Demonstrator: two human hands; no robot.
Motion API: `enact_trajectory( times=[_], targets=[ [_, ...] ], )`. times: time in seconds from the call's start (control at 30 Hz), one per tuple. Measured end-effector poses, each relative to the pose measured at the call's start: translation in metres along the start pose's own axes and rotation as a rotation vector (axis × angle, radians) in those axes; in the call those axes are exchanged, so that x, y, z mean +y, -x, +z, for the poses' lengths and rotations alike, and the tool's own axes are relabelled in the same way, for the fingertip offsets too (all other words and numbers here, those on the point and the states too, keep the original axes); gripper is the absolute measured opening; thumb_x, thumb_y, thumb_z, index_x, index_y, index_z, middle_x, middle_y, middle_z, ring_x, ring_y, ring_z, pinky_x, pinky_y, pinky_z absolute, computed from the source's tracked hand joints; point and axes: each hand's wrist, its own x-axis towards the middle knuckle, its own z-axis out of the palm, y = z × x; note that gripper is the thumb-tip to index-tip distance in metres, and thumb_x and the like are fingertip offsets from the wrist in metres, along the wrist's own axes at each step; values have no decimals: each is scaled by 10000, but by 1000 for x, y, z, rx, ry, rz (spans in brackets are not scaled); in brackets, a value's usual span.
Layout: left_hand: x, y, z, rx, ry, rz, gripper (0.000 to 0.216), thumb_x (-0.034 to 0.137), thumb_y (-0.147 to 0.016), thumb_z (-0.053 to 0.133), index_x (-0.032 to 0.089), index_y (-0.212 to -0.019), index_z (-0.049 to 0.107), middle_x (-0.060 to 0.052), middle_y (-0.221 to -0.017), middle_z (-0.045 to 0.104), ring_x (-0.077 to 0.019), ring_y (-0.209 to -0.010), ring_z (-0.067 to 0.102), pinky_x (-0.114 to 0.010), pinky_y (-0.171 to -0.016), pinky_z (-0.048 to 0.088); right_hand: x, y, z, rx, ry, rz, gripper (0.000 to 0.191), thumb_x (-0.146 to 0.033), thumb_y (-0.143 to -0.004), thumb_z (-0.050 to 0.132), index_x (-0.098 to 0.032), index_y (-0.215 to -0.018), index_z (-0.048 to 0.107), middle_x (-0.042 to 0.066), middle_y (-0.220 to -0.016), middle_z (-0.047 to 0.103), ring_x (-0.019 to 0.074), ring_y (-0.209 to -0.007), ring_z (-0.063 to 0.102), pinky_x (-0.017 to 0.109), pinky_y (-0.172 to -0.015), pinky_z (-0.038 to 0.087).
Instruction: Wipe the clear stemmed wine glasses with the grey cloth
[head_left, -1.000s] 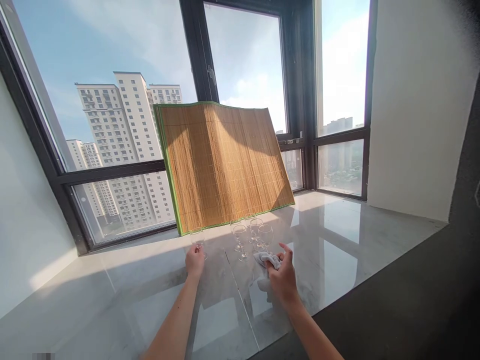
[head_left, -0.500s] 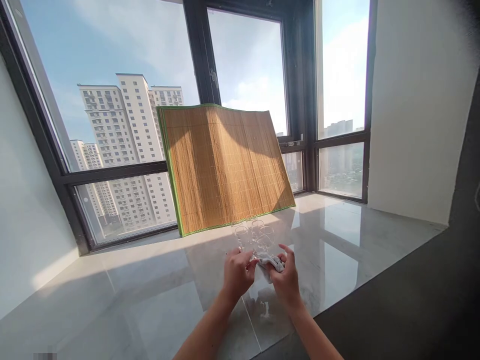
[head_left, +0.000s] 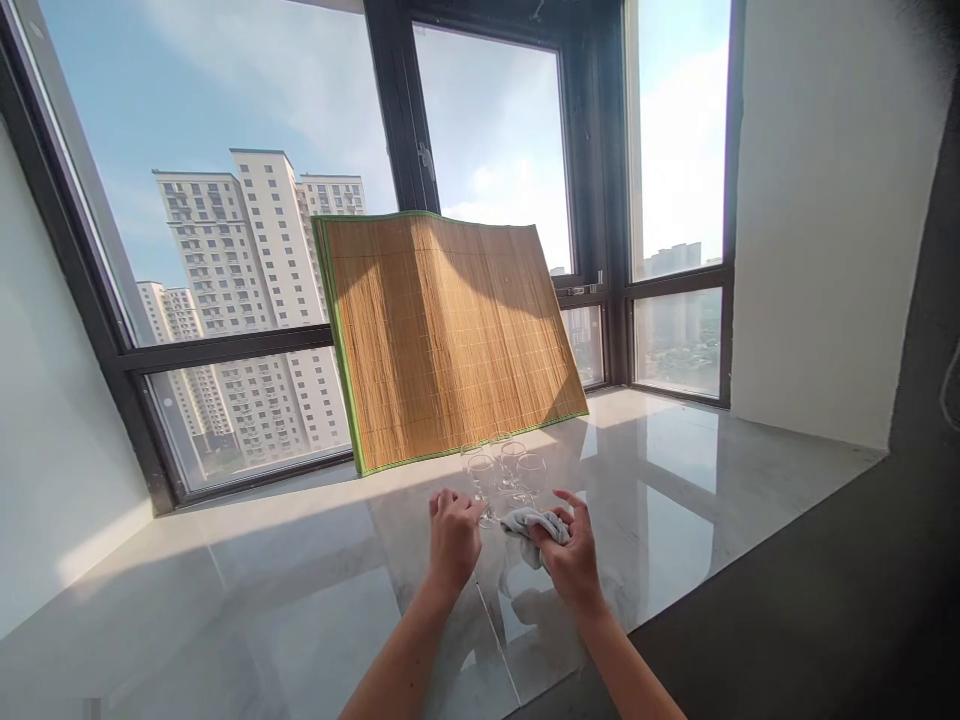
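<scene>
My right hand grips a crumpled pale grey cloth, its index finger raised off the fabric. My left hand is to the left of the cloth, apart from it, with its fingers curled in. Whether anything is inside those fingers is hidden; the thumb side is close to the foot of a clear stemmed glass. Further clear glasses stand grouped just beyond both hands, their outlines faint against the shiny surface.
A bamboo mat with green edging leans against the window behind the glasses. Glossy grey tiles cover the wide sill. Dark window frames enclose it, and a white wall rises on the right.
My left hand has moved left, away from the cloth, and its fingers have turned upward. The cloth has spread slightly leftward in my right hand. The glasses stay in place.
</scene>
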Motion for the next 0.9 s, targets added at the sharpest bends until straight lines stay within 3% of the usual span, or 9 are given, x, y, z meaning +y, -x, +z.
enact_trajectory(
  times=[0.27, 0.5, 0.6, 0.77, 0.9],
  targets=[
    [-15, 1, 10, 25, 31, -32, 483, -56, -725, 469, 278, -885, 780, -66, -835, 652, -252, -958, 506, -437, -934, 317, 13, -3, -3, 129, 293, -51, 500, -435, -773, 640, -209, -1182, 464, -15, -788, 545, 182, -674, 566, 300, -654, 461],
    [-27, 2, 22, -1, 214, -157, 412, 1, -744, 508, 286, -845, 788, -53, -821, 660, -229, -917, 527, -370, -833, 374, 14, -6, -5, 212, 372, -1, 505, -438, -732, 635, -203, -1150, 479, -6, -787, 550, 206, -689, 576, 321, -669, 447],
    [-24, 2, 23, -5, 217, -145, 399, 15, -756, 502, 272, -863, 787, -61, -822, 654, -232, -918, 524, -369, -820, 381, 12, -6, -3, 190, 313, 31, 525, -422, -710, 660, -201, -1154, 488, -8, -781, 559, 203, -681, 581, 322, -662, 456],
    [-14, 3, 25, -60, 239, -29, 423, -12, -712, 500, 269, -852, 784, -61, -809, 635, -230, -923, 504, -359, -805, 387, 12, -6, 2, -19, 65, 157, 587, -360, -652, 717, -193, -1168, 490, -31, -738, 595, 178, -633, 585, 301, -608, 478],
    [-10, 3, 29, -93, 349, -42, 436, -23, -680, 485, 263, -820, 783, -56, -781, 628, -218, -895, 499, -332, -783, 403, 16, -7, 2, -25, -72, 262, 631, -331, -568, 789, -185, -1125, 530, -23, -742, 640, 180, -642, 613, 293, -601, 492]
  ],
)
